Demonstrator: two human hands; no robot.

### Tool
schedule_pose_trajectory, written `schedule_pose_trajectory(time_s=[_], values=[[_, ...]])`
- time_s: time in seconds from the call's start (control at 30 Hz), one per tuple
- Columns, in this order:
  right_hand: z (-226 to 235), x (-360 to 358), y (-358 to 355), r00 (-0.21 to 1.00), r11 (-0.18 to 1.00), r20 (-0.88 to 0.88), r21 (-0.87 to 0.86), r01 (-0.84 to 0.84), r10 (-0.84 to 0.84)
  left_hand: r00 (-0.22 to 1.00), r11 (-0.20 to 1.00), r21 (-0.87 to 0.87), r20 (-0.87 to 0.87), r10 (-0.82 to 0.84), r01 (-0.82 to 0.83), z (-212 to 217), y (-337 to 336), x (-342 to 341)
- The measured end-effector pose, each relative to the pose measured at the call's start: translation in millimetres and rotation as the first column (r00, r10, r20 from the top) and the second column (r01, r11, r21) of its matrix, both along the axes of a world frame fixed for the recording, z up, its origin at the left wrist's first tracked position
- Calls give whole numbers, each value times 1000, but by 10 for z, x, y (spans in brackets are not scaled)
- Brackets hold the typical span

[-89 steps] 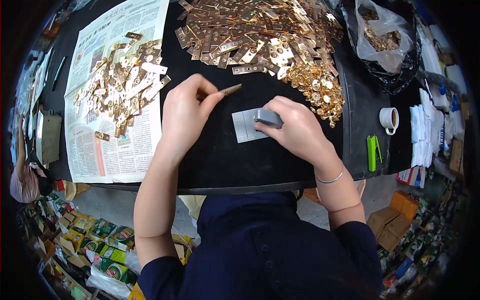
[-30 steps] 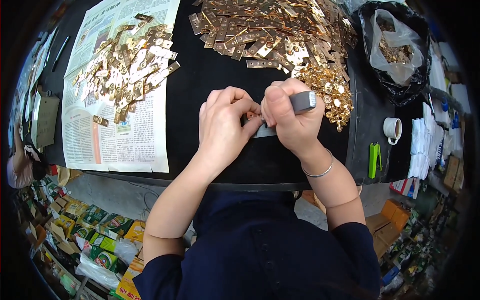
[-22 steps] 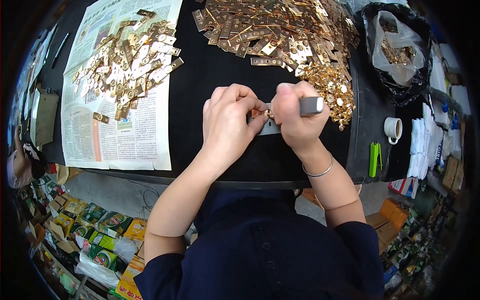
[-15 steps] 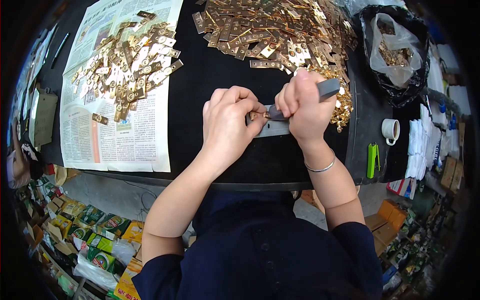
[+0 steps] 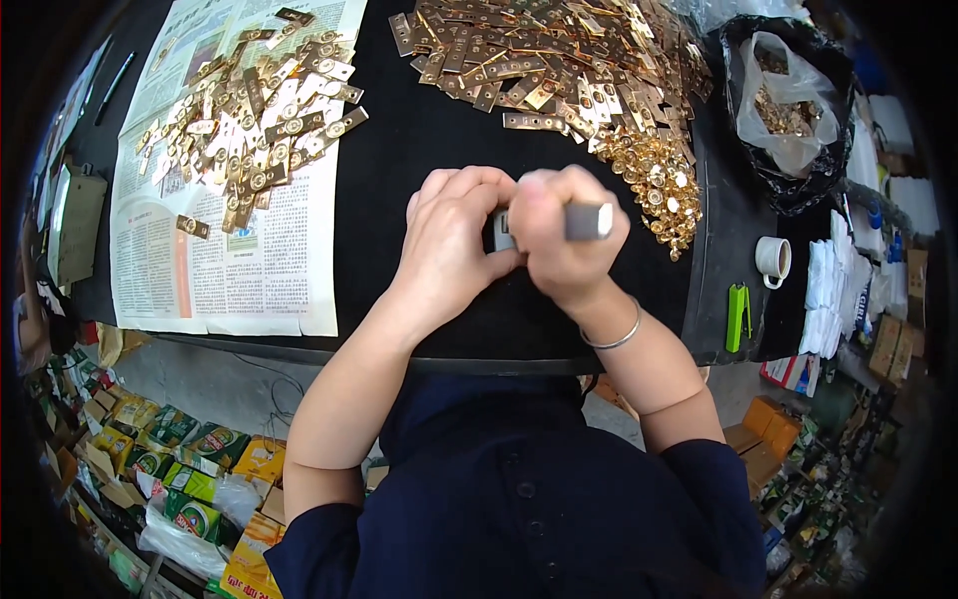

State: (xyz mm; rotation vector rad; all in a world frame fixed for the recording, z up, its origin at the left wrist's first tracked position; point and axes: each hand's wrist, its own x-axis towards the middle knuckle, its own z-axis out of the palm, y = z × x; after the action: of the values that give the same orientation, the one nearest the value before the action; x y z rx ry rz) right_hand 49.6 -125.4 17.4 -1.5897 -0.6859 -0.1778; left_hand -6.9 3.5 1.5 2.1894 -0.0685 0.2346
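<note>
My right hand (image 5: 574, 235) is wrapped round a grey bar-like tool (image 5: 589, 222), its blunt end pointing out to the right of the fist. The tool's lower part is hidden by the hand. My left hand (image 5: 439, 240) curls against a small grey metal block (image 5: 502, 230) on the black table, fingers on its far side and thumb on its near side. The fists almost touch, and any small piece between them is hidden. Just beyond my right hand spreads a heap of small round gold caps (image 5: 659, 190). Behind it lies a large pile of flat gold metal strips (image 5: 519, 65).
More gold strips (image 5: 259, 130) lie on a newspaper (image 5: 259, 299) at the left. To the right are a bag-lined black sack (image 5: 788, 110), a white cup (image 5: 772, 262), a green stapler (image 5: 737, 317) and stacked white cloths (image 5: 826, 290). The table's near edge (image 5: 479, 366) runs before me.
My right hand has moved left and nearer, turning so the tool's end points toward me. It now covers most of the metal block. My left hand has barely moved.
</note>
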Motion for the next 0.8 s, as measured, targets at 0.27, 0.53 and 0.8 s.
schedule_pose_trajectory(time_s=[0.27, 0.53, 0.8], values=[[298, 97, -73, 924, 866, -328, 500, -6, 196, 999, 999, -24, -35, -36, 35, 19, 22, -19], [-29, 37, -61, 968, 965, -234, 260, -32, 95, 998, 1000, -3, 58, 25, -25, -23, -27, 25], [110, 441, -478, 887, 862, -460, 436, 260, -35, 995, 986, 145, 76, 69, -79, 63, -115, -61]])
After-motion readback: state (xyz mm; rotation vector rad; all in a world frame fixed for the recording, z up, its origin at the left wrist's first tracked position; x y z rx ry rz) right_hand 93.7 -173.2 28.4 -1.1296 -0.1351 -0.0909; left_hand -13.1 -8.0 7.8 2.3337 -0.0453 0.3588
